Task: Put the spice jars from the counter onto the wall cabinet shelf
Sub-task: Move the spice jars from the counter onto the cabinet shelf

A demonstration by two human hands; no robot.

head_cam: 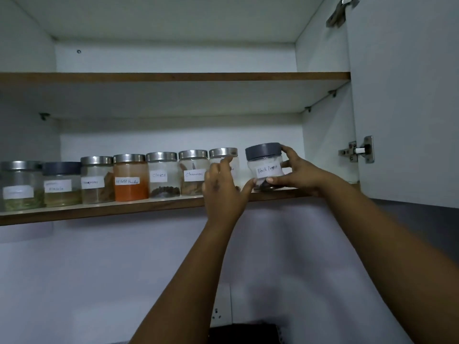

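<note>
— both forearms reach up; what is each hand doing?
— right hand (298,170) wraps the black pepper jar (265,167), seating it at the row's right end on the shelf (99,209). left hand (223,187), fingers loose, thumb steadying its base.
— next?
— probably let go, label facing out.

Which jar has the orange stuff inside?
The chilli powder jar, fourth from the left on the lower shelf, beside the cloves jar. It alone holds bright orange powder; the other jars look pale, brownish or dark inside.
</note>
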